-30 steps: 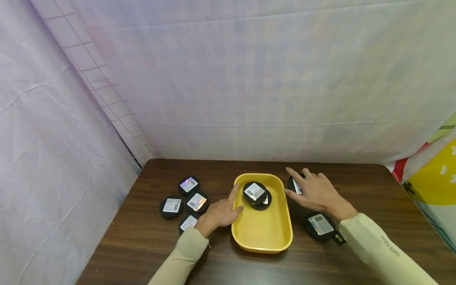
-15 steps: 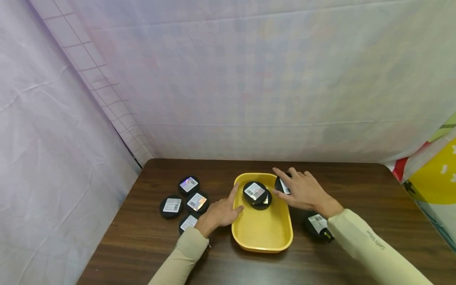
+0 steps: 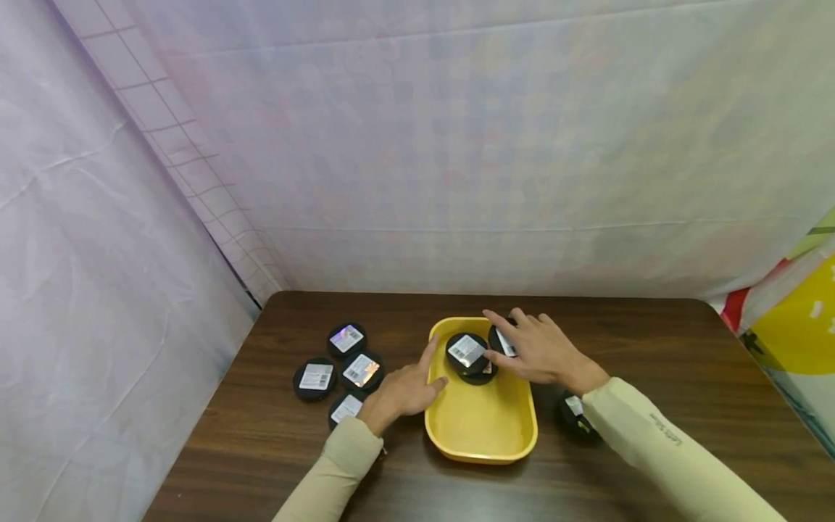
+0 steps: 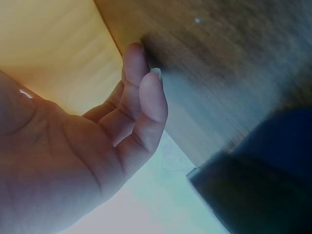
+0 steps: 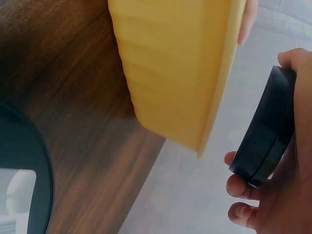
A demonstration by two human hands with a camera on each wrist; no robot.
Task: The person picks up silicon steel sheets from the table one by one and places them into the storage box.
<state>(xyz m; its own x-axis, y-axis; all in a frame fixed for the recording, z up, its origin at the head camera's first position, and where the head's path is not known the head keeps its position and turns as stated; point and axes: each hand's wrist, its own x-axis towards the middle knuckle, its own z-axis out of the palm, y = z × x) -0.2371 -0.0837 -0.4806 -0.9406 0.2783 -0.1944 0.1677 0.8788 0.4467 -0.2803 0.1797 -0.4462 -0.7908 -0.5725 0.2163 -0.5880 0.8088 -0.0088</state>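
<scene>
My right hand (image 3: 538,349) grips a round black case (image 3: 502,339) with a white label, over the right rim of the yellow tray (image 3: 483,442). In the right wrist view this case (image 5: 268,124) is tilted, its edge between thumb and fingers. Two similar cases lie overlapped inside the tray, the upper case (image 3: 467,353) showing its barcode label. My left hand (image 3: 404,389) holds the tray's left rim, thumb over the inside and index finger stretched along the edge. In the left wrist view the other fingers (image 4: 153,97) bend beside the outer wall.
Several labelled black cases (image 3: 315,378) lie in a group left of the tray on the brown wooden table (image 3: 235,428). Another black case (image 3: 574,413), with a small yellow-marked tab, is partly hidden by my right forearm. A pale curtain (image 3: 496,145) hangs behind the table.
My right hand has carried its black case leftward from the table beside the tray to over the tray's right rim. My left hand and the tray have stayed put.
</scene>
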